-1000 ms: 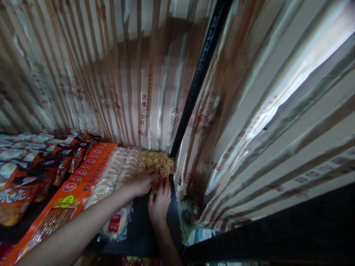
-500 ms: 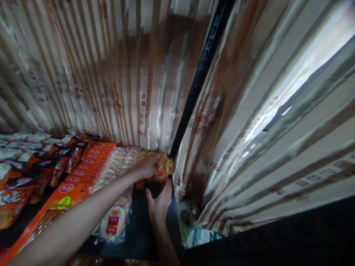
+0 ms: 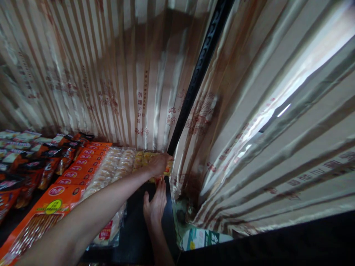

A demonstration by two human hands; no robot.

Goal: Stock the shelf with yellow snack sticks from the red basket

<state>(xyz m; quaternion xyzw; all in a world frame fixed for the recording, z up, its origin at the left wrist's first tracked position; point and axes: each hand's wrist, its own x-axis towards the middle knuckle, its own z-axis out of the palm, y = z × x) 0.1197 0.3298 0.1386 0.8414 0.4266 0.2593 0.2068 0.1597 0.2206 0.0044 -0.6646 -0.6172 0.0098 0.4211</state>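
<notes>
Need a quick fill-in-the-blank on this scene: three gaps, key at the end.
1. Pale round snacks in clear wrap lie ____ the flat orange bags and the small shiny yellow packets.
2. Of the left hand and the right hand, the ____ one is nearer the lower end of the slanted black pole.
3. The flat shelf under these goods is coloured ____.

Missing words: between; left; black.
</notes>
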